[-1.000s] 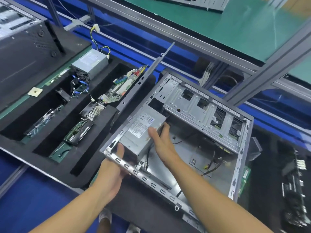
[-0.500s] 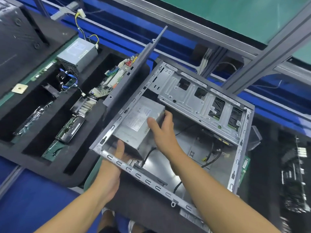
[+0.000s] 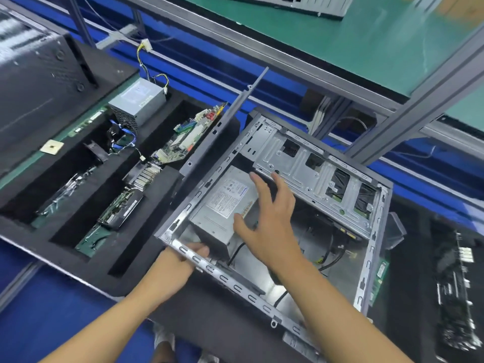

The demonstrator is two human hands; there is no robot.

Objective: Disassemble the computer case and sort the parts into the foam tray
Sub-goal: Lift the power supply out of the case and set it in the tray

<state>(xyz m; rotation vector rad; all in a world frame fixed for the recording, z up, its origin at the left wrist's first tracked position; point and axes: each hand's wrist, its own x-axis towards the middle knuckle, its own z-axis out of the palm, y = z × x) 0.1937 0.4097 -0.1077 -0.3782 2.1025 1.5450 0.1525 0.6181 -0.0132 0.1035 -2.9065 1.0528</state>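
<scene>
Head view: the case lies open just beside the foam tray, with the supply in its near-left corner. The left hand grips the case's near rim, thumb curled over it. The right hand is above the supply's right edge, fingers straight and spread. Contact is unclear.

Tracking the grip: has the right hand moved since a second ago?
Yes: the right hand has opened and reaches beyond the power supply toward the drive cage.
</scene>
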